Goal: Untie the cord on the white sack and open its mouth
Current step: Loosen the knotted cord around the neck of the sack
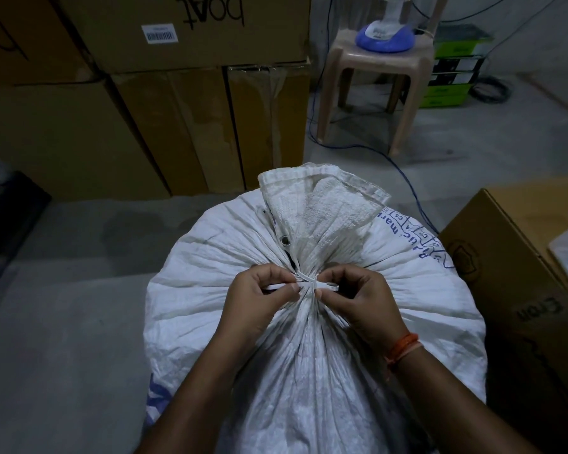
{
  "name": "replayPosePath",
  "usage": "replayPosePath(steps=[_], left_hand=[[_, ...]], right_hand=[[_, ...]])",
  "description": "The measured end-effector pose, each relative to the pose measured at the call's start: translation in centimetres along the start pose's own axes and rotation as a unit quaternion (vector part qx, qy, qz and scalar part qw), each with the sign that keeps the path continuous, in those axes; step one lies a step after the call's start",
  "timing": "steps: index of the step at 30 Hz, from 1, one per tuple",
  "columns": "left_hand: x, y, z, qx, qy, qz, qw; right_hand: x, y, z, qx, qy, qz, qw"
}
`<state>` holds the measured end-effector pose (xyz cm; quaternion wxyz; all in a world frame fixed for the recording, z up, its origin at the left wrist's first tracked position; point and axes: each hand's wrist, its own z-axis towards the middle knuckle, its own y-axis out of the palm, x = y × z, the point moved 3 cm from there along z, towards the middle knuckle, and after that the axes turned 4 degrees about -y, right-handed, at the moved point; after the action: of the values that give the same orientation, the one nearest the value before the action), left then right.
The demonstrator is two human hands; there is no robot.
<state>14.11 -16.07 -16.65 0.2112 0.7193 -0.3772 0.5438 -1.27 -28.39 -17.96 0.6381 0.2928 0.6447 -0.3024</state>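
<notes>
**Two hands pinched on the cord at the neck of one white sack**

One white sack [309, 355] is seen standing on the floor [63, 322], nearest the camera, its top gathered into a tight neck. One white cord [304, 283] is wrapped around that neck and is still tied. The left hand [259, 296] is closed on the cord's left end, which is pinched in a thumb-and-finger grip. The right hand [358, 299] is closed in the same way on the cord's right end, beside the knot. An orange thread band [402, 350] is worn on the right wrist. Above the cord, the sack's mouth [322, 204] is fanned out in a flattened flap, and one metal eyelet [286, 239] is visible on it. One cardboard box [522, 290] stands just right of the sack. Farther back on the left, cardboard cartons [145, 93] are stacked; at least four can be counted. One plastic stool [371, 80] stands beyond, with one blue-and-white fan base [386, 36] resting on it. One blue cable [404, 178] is trailed across the floor.
</notes>
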Motion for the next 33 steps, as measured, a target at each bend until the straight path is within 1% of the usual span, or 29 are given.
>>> replayPosePath(steps=[9, 14, 19, 33], left_hand=[[-0.5, 0.8, 0.1, 0.002, 0.007, 0.015, 1.0], [-0.3, 0.8, -0.2, -0.018, 0.022, 0.038, 0.999], [-0.1, -0.4, -0.2, -0.019, 0.004, -0.002, 1.0], [0.1, 0.6, -0.3, -0.012, -0.002, -0.002, 1.0]], right_hand=[[0.4, 0.0, 0.1, -0.009, -0.009, -0.02, 1.0], [0.3, 0.0, 0.0, -0.014, -0.014, -0.025, 0.999], [0.2, 0.0, 0.0, -0.01, -0.01, -0.018, 1.0], [0.1, 0.1, 0.0, -0.01, -0.012, -0.02, 1.0]])
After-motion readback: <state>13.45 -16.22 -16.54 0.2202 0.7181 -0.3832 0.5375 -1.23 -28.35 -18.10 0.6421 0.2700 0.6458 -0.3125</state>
